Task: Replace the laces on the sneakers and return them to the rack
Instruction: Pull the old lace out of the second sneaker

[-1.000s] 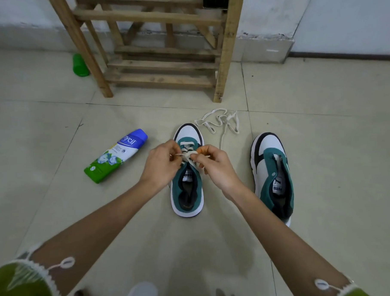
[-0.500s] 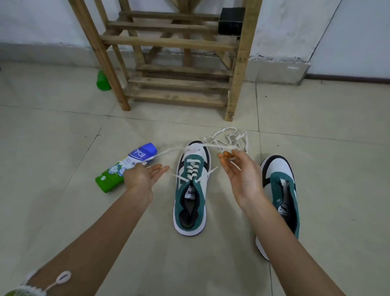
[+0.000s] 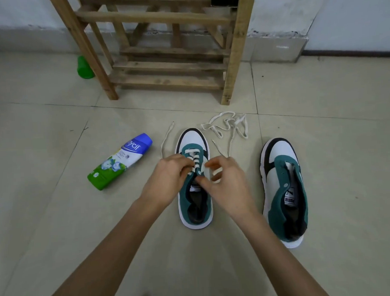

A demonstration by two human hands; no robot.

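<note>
Lacing step: the left hand (image 3: pixel 168 178) pinches the lace (image 3: pixel 196 164) on the sneaker (image 3: pixel 191 138) between the hands, the half-curled right hand (image 3: pixel 228 183) has an unclear hold, and threading the next eyelet likely follows.

The middle sneaker (image 3: pixel 192 139) is showing a teal upper, a white toe edged in black and a white sole. The second sneaker (image 3: pixel 278 189) is wearing the same colours. The lace (image 3: pixel 195 158) and the spare lace (image 3: pixel 211 127) are looking cream. The bottle (image 3: pixel 121 161) is showing a blue cap, a white middle and a green base. The rack (image 3: pixel 161 15) is showing tan wood.
</note>
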